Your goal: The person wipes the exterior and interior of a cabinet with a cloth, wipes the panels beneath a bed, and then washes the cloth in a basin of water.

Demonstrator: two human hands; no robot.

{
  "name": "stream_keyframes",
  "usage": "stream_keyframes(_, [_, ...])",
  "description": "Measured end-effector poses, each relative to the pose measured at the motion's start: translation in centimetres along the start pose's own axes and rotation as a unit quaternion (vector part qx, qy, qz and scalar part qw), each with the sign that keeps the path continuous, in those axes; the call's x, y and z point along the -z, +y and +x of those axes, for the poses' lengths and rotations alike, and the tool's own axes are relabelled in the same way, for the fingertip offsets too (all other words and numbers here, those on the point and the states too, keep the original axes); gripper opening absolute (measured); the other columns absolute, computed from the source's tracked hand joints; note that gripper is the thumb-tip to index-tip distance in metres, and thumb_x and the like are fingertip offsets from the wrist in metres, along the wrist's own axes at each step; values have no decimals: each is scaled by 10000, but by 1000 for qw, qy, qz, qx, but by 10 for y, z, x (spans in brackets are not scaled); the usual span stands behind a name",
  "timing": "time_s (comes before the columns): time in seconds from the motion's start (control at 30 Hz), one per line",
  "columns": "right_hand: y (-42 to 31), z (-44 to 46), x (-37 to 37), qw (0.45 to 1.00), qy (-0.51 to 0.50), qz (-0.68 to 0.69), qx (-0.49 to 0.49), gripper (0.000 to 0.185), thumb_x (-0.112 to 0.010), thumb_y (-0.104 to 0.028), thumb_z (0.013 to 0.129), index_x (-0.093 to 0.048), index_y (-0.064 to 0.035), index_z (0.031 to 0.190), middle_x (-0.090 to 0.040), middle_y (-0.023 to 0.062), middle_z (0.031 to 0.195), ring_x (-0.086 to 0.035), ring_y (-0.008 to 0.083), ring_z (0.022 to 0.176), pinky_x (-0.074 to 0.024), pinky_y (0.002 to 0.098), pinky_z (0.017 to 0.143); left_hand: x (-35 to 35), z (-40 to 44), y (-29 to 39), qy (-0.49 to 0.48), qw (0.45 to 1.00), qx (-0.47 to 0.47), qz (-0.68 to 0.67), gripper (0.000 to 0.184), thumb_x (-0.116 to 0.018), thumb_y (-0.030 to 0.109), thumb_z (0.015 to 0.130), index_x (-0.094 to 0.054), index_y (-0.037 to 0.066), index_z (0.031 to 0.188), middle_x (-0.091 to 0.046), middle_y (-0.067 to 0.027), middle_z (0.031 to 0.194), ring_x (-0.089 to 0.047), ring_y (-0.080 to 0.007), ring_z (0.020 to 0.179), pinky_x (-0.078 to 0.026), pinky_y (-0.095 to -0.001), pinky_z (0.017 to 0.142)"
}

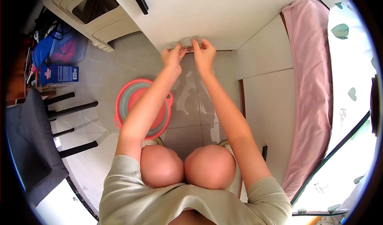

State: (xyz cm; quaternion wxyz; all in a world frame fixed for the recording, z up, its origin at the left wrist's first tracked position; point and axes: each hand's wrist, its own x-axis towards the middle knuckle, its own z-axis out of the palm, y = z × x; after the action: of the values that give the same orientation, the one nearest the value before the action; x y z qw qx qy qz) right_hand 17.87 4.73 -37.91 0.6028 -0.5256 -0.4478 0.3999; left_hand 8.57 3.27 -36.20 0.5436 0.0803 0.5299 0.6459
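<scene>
A crumpled greyish cloth is held between my two hands, close against the lower edge of a white cabinet front. My left hand grips its left part with bent fingers. On the other end, the fingers of my right hand are pinched around the cloth. Below my left forearm, a red and grey basin stands on the tiled floor, partly covered by that arm. Wet-looking patches shine on the tiles under my hands.
A beige plastic piece of furniture stands at upper left. Left are a blue box and a dark stool with black legs. White drawers and a bed edge with pink fabric line the right.
</scene>
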Motion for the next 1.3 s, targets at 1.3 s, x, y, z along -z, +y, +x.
stream_keyframes(1.3, [8, -31, -60, 931, -49, 193, -307, 158, -688, -41, 722, -553, -5, 797, -592, 62, 777, -591, 125, 680, -515, 209, 613, 64, 34, -1, 98, 993, -56, 20, 209, -578, -11, 782, -489, -52, 966, -580, -135, 898, -618, -208, 749, -553, -312, 675])
